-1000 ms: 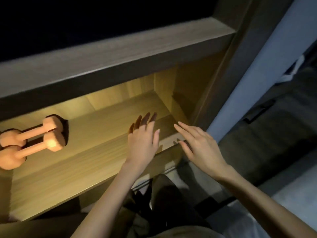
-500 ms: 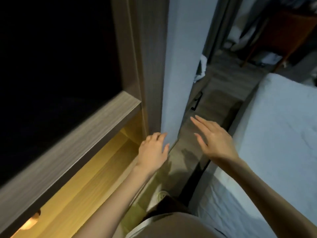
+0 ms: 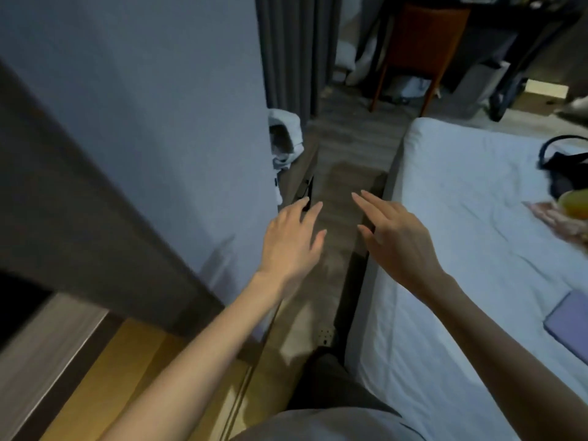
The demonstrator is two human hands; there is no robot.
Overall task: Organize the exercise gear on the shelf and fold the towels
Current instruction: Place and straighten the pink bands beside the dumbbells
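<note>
My left hand [image 3: 294,240] hovers with straight fingers over the narrow floor strip, beside the wall corner, holding nothing. My right hand [image 3: 396,240] is stretched out flat at the same height, near the bed's edge, also empty. Only a lit corner of the wooden shelf [image 3: 133,370] shows at the lower left. A crumpled white towel [image 3: 286,138] lies on a low ledge behind the wall corner, ahead of my left hand. On the bed's right edge lie a yellow object [image 3: 576,202] and a pinkish cloth [image 3: 553,221], both cut off.
A white bed [image 3: 461,249] fills the right side, with a black bag [image 3: 569,167] and a purple flat object [image 3: 569,319] on it. A blue-grey wall [image 3: 159,122] stands left. Grey curtains [image 3: 292,43] and an orange chair [image 3: 426,43] are farther along the wooden floor [image 3: 346,154].
The view has swung right, from the lit shelf with two orange dumbbells to the aisle and bed. Both hands left the shelf and stay open in the air.
</note>
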